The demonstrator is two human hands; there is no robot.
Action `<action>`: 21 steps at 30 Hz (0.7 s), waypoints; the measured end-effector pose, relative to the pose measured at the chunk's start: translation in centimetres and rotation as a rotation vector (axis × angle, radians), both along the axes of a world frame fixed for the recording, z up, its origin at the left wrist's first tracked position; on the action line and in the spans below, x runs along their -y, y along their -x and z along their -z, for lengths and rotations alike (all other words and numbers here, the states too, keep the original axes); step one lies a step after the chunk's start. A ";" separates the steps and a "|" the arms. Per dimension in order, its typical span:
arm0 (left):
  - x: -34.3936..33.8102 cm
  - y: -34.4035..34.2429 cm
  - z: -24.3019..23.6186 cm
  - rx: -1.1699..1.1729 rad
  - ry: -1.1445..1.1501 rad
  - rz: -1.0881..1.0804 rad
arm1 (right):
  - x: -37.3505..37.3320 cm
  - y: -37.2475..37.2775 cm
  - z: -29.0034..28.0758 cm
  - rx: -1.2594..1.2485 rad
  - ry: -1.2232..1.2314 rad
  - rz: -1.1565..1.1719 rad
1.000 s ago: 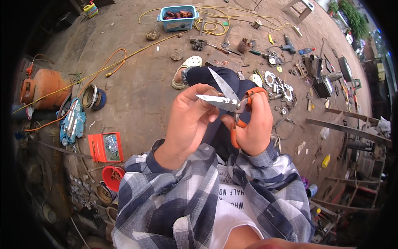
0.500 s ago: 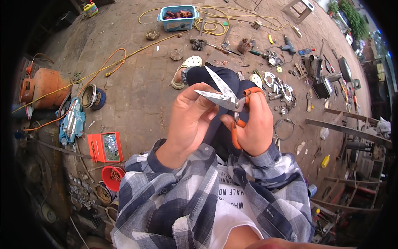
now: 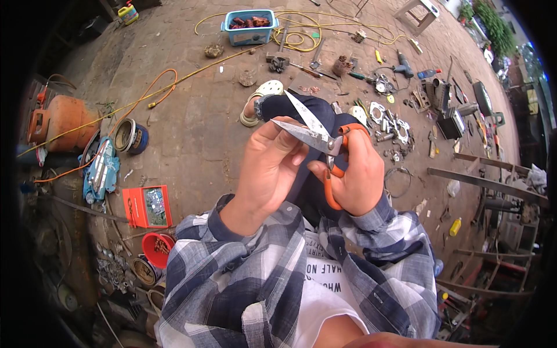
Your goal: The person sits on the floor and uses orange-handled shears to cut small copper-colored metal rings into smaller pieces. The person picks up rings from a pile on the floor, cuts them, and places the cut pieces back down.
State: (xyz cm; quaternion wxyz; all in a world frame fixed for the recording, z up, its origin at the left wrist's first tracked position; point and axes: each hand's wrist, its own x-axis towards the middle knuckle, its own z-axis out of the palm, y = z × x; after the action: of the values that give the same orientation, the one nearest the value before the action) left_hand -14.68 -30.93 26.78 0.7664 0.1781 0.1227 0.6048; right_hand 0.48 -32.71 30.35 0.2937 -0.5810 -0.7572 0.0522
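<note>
Though open, scissors (image 3: 316, 136) between hands (image 3: 264, 168).

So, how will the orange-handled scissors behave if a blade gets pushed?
The orange-handled scissors likely feel stiff, since the blades look metal. They stand open on a pivot, so a push would probably swing one blade rather than bend it. The bare blade faces may be slippery.

Scissors (image 3: 324, 142): in right hand (image 3: 358, 182), left hand (image 3: 262, 174) alongside. Gas cylinder (image 3: 67, 122): far left. Floor (image 3: 191, 139), ahead: plastic tub (image 3: 249, 38); heat gun (image 3: 403, 65) to tub's right.
</note>
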 end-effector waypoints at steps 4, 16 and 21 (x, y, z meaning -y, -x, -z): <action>-0.1 0.0 0.2 0.000 -0.028 0.007 | 0.0 0.1 0.0 -0.006 -0.007 0.002; -0.6 0.2 0.3 -0.004 0.057 -0.036 | -0.1 0.5 0.2 -0.250 0.298 0.015; -0.4 0.4 -0.6 -0.146 0.045 -0.074 | -0.3 0.4 1.0 -0.382 0.332 -0.051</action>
State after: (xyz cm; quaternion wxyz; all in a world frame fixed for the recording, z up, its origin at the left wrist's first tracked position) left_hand -15.06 -30.53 27.41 0.7364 0.1997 0.1985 0.6152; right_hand 0.08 -32.39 29.38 0.3306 -0.5814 -0.6836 0.2922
